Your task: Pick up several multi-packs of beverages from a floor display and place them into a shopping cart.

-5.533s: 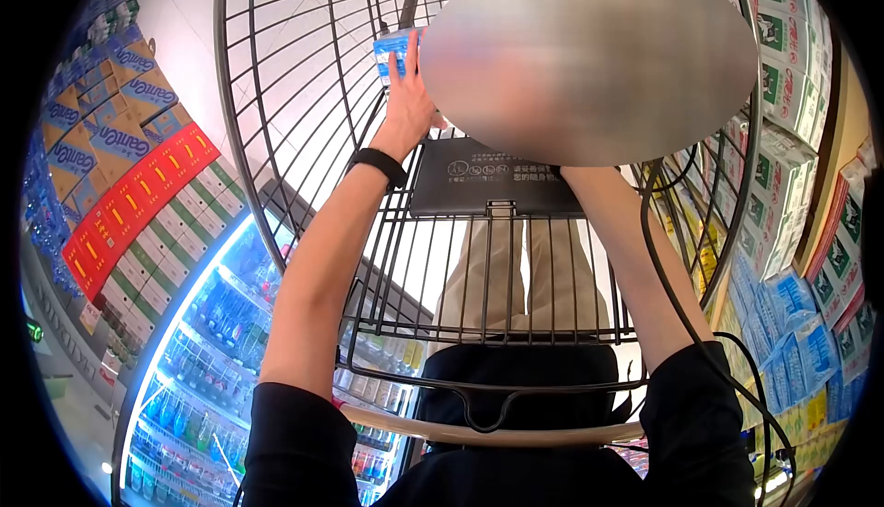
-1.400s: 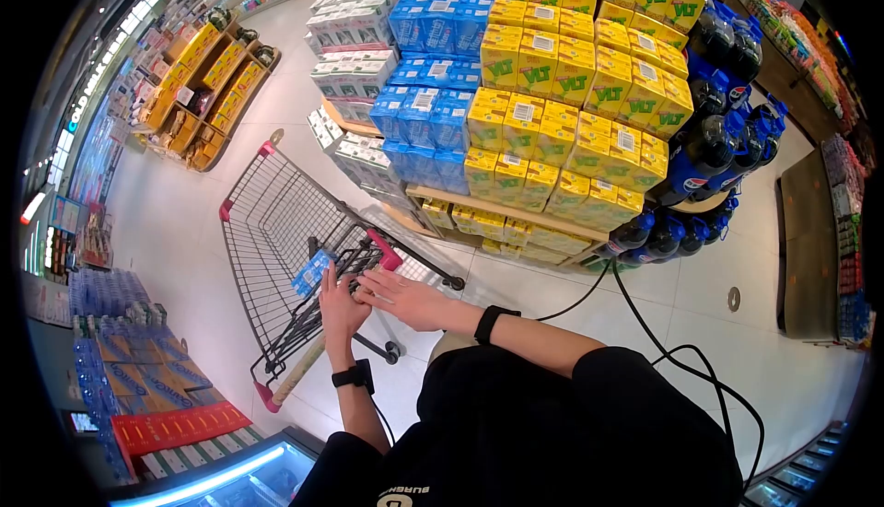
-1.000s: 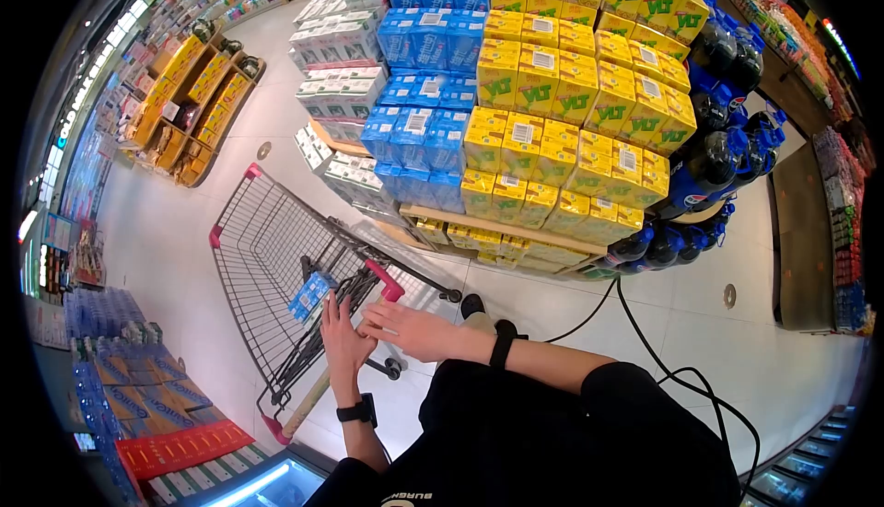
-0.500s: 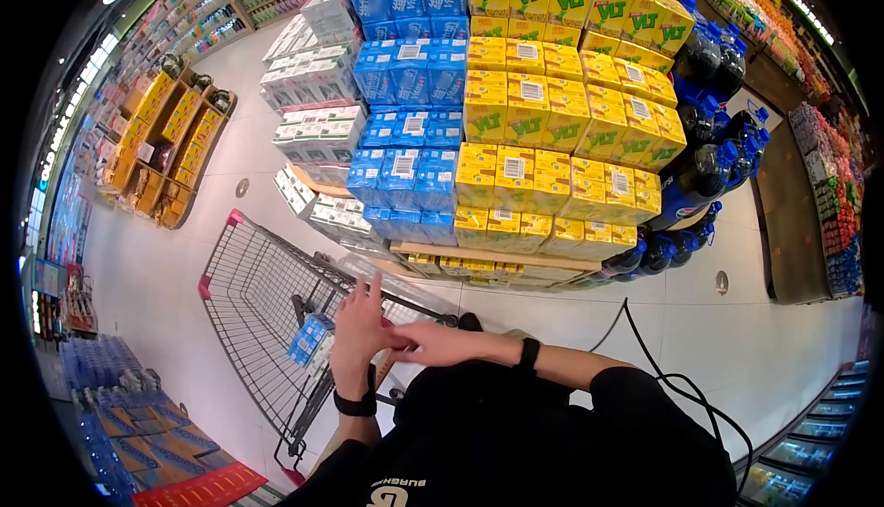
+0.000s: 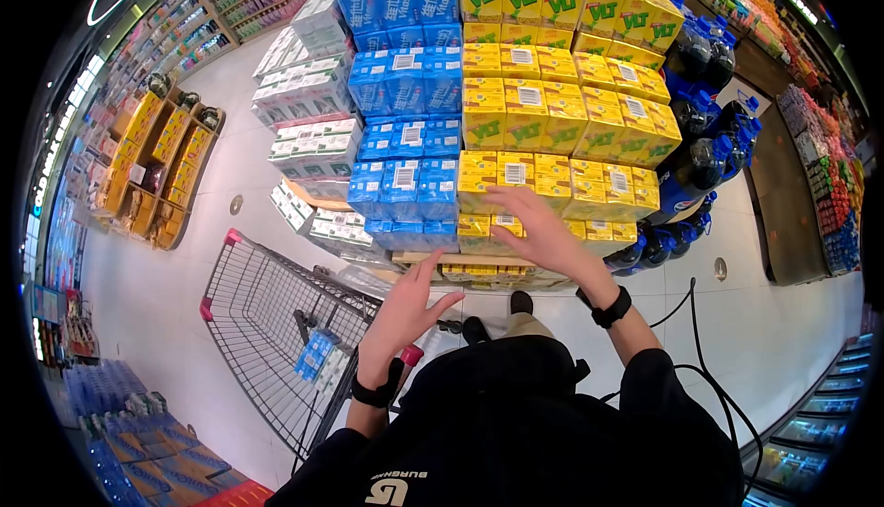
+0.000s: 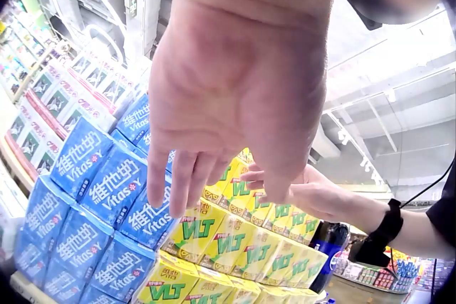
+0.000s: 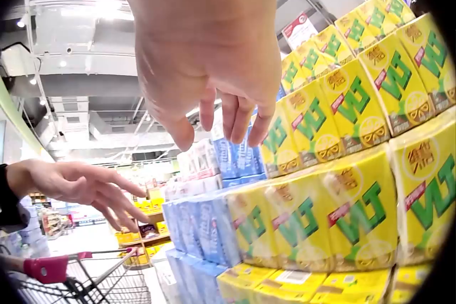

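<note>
My left hand [image 5: 402, 309] is raised in front of the display with fingers extended and thumb spread, holding nothing. The right hand [image 5: 543, 235] reaches further forward, palm down and fingers loosely bent, also holding nothing. In the head view it overlaps the lower yellow VLT drink cartons [image 5: 589, 125]. Left of them, blue Vitasoy carton packs [image 5: 402, 83] are stacked in tiers. Both hands show bare palms in the wrist views, the left hand [image 6: 239, 97] before the blue packs [image 6: 107, 183], the right hand [image 7: 214, 69] beside the yellow cartons [image 7: 342, 111].
A wire shopping cart [image 5: 253, 291] stands at the left with a blue carton pack [image 5: 316, 355] inside. White cartons [image 5: 308, 93] adjoin the display's left side, big dark Pepsi bottles [image 5: 691, 171] its right. A black cable [image 5: 697, 323] hangs by my right arm.
Earlier my left hand was at a blue pack in the cart. Then both hands were together beside the cart; now they are apart, the right one forward and rightward. My view has turned toward the display.
</note>
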Motion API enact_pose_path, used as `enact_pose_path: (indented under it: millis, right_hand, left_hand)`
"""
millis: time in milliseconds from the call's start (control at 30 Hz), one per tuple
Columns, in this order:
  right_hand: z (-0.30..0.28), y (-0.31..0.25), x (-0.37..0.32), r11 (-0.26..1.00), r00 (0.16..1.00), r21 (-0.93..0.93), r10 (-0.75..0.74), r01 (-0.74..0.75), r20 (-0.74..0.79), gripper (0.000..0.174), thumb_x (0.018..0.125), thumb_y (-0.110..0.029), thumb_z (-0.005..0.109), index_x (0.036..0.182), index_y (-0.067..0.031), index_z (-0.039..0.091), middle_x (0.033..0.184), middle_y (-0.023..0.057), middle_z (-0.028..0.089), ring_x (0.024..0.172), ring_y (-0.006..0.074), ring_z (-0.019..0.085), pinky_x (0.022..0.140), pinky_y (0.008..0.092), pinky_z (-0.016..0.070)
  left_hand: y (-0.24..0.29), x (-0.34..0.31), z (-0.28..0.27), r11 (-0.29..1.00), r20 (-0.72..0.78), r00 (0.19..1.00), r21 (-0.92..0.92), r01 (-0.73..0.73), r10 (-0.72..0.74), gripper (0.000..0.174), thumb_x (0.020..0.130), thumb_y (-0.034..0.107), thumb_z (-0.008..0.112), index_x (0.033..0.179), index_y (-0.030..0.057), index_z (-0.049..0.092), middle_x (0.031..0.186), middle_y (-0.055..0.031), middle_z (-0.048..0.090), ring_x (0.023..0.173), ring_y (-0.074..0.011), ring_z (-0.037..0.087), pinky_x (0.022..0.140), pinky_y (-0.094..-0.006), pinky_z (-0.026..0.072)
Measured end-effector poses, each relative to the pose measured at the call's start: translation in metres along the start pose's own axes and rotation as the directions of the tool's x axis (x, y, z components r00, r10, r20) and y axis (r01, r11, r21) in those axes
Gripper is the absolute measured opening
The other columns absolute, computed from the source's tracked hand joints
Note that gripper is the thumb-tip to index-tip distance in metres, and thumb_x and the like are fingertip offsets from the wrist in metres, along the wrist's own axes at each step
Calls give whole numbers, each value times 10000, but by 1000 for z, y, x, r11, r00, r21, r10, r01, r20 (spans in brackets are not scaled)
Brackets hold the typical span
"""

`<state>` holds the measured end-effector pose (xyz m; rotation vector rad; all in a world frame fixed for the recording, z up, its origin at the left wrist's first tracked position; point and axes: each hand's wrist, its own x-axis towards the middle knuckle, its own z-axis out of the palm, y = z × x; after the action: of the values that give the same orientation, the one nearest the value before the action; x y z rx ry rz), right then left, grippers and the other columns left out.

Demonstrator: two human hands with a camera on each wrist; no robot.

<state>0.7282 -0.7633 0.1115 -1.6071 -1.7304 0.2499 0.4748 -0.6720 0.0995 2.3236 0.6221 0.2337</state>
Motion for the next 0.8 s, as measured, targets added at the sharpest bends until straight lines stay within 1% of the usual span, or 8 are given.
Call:
enact_pose_path:
  millis: [133, 233, 267, 467, 567, 667, 700, 800]
  right_hand:
    - [-26, 13, 12, 987, 994, -163, -27, 10, -105, 605, 858, -190, 715, 1392, -102, 442, 1453, 168, 426, 1305, 377, 440, 1094, 468, 373]
    - [-49, 20, 30, 962, 984, -271, -45, -4, -175, 645, 854, -238, 723, 1406, -90, 425, 1457, 178, 416, 1311, 373, 426, 1103, 473, 351]
    - [-54, 29, 37, 948, 978, -318, -64, -2, -199, 677, 851, -282, 727, 1415, -80, 413, 1442, 175, 434, 1317, 368, 414, 1109, 481, 331]
    - [-81, 77, 75, 859, 974, -510, -87, -33, -209, 767, 816, -440, 740, 1411, -78, 420, 1393, 167, 482, 1306, 365, 427, 1104, 503, 324]
    - [-89, 99, 87, 829, 990, -555, -11, -69, -140, 794, 791, -504, 744, 1389, -73, 450, 1367, 159, 499, 1296, 361, 441, 1106, 510, 322]
    - [-99, 93, 98, 863, 996, -498, 69, -85, -51, 793, 756, -502, 777, 1351, -63, 490, 1352, 184, 499, 1292, 372, 446, 1101, 499, 339]
    - [-101, 93, 100, 873, 996, -478, 89, -93, -30, 797, 749, -503, 783, 1346, -60, 494, 1356, 194, 494, 1294, 374, 444, 1099, 496, 344]
    - [-97, 106, 105, 834, 997, -551, -21, -20, -68, 854, 676, -492, 834, 1326, -48, 501, 1317, 205, 491, 1262, 370, 456, 1057, 481, 381]
  left_hand:
    - [-7, 12, -3, 997, -56, 998, -57, -42, 39, 696, 941, 304, 655, 1469, 3, 317, 1337, -270, 536, 1247, -407, 519, 1022, -442, 439]
    - [-1, 29, -10, 990, -94, 991, -99, -103, 94, 682, 945, 280, 651, 1471, 8, 313, 1343, -254, 539, 1249, -393, 525, 1017, -438, 442]
    - [2, 38, -13, 985, -94, 990, -134, -113, 101, 634, 948, 205, 640, 1465, 19, 322, 1361, -216, 547, 1271, -344, 531, 1044, -428, 428]
    - [18, 73, -6, 968, -39, 991, -211, -133, 127, 587, 957, 179, 623, 1441, -1, 344, 1332, -211, 567, 1240, -329, 562, 1010, -406, 459]
    - [16, 84, 17, 932, -49, 979, -302, -202, 196, 595, 969, 260, 616, 1422, -17, 348, 1307, -232, 571, 1230, -363, 552, 1007, -415, 453]
    - [25, 97, 29, 870, 3, 981, -463, -168, 192, 568, 996, 260, 571, 1428, -25, 339, 1308, -236, 569, 1244, -352, 545, 1032, -420, 435]
    - [27, 101, 32, 880, 23, 985, -454, -140, 169, 563, 1004, 261, 555, 1434, -27, 331, 1314, -238, 563, 1251, -348, 540, 1037, -419, 432]
    - [32, 118, 41, 885, 51, 991, -456, -89, 125, 545, 1031, 256, 498, 1459, -17, 300, 1366, -225, 521, 1278, -320, 521, 1050, -406, 423]
